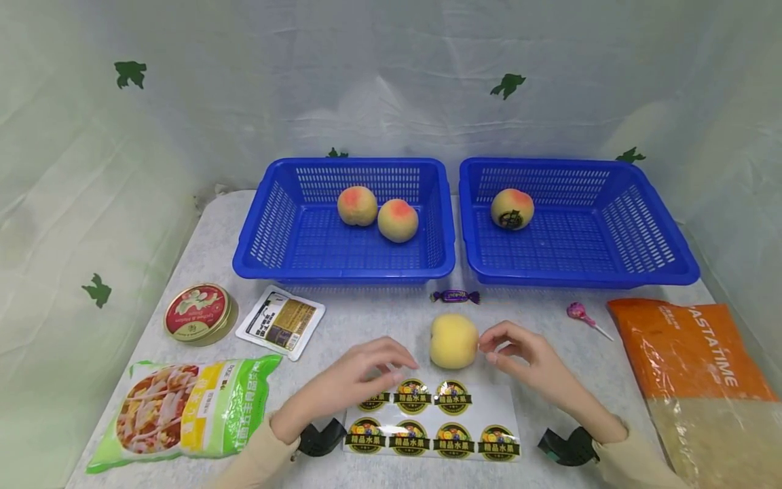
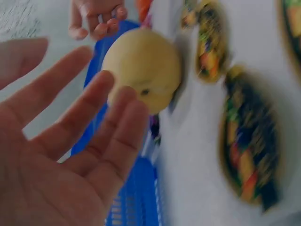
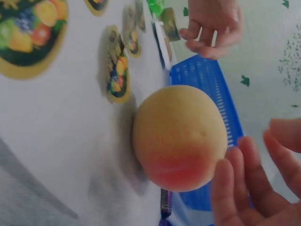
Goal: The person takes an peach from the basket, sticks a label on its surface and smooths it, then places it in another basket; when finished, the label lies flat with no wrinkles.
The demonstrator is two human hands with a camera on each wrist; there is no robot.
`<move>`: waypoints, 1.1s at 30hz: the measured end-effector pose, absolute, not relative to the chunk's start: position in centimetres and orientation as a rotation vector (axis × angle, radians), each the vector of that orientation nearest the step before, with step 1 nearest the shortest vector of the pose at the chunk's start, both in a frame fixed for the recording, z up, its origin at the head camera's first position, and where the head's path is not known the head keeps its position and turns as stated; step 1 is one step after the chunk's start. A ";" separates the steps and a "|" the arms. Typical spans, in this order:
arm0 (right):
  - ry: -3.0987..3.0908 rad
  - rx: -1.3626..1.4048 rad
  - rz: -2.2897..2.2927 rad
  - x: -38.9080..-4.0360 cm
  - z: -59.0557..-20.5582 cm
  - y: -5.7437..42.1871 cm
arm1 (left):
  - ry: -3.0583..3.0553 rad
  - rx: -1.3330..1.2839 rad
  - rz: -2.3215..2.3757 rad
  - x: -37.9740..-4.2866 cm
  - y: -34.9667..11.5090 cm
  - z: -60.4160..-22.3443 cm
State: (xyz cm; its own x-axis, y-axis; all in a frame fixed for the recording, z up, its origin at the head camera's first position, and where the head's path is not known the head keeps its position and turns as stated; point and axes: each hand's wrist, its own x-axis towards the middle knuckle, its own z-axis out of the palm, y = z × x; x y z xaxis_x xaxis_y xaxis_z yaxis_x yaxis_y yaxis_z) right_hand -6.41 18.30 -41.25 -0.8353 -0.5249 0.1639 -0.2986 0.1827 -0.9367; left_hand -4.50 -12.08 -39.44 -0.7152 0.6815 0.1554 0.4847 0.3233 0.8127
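A yellow peach (image 1: 454,341) sits on the table just beyond a sheet of round fruit stickers (image 1: 430,422). My right hand (image 1: 530,358) is at its right side, fingertips right at the skin, fingers loosely bent. To the left of the peach hovers my left hand (image 1: 360,377), fingers spread and holding nothing, over the sheet's upper left corner. In the right wrist view the peach (image 3: 179,139) shows a red blush near the right fingertips. The left wrist view shows a small dark spot on the peach (image 2: 143,70).
Behind stand two blue baskets: the left basket (image 1: 256,234) holds two peaches, the right basket (image 1: 662,261) one stickered peach (image 1: 512,209). A purple candy (image 1: 455,297) and lollipop (image 1: 577,311) lie nearby. Left are a round tin (image 1: 198,314), flat pack (image 1: 282,320) and green bag (image 1: 189,407); right, an orange bag (image 1: 696,380).
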 end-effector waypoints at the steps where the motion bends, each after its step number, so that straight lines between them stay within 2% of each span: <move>1: 2.257 -0.804 -1.666 -6.1 -41.3 18.3 | 2.366 1.112 1.243 -4.1 -11.8 -39.9; 6: 2.203 -0.896 -1.407 -5.0 -42.0 18.1 | 2.398 1.284 0.830 -2.5 -10.8 -41.5; 12: 2.155 -0.979 -1.298 -4.4 -43.3 17.7 | 2.431 1.363 0.576 -1.6 -10.5 -42.1; 23: 2.114 -0.909 -1.270 -3.7 -43.7 16.9 | 2.482 1.389 0.486 -1.1 -10.3 -42.5; 33: 2.159 -0.937 -1.489 -3.2 -44.5 15.5 | 2.482 1.392 0.472 -1.1 -10.4 -42.6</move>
